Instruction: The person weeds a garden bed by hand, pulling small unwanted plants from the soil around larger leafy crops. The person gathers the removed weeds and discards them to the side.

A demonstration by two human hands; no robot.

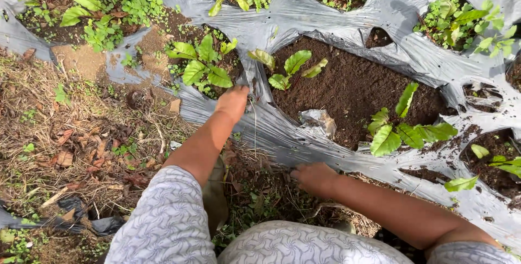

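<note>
Left hand (232, 102) pinched the grey mulch sheet (325, 17) at a hole's edge; right hand (315, 178) rested loosely closed on the sheet's near edge, holding nothing visible. Sheet looked thin, slippery, tearable; best gripped at edges. Seedling (287, 68) just beside.

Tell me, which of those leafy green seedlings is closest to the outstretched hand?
The seedling in the weedy hole just left of the left hand. The other close one stands in bare dark soil right of it, slightly farther off.
</note>
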